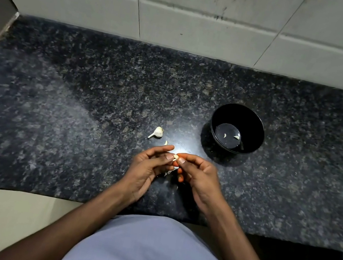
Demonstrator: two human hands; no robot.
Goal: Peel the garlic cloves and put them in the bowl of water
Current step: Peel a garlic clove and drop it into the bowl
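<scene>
Granite counter (79, 102) | garlic clove (175, 157) pinched between left hand (148, 167) and right hand (198, 173) fingertips | bowl (257, 131) beyond right hand

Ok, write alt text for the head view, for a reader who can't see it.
Both hands, the left hand and the right hand, pinch a small garlic clove over a dark speckled countertop. Right of them stands a black bowl of water holding two peeled cloves; a garlic bulb piece lies beyond the left hand.
</scene>
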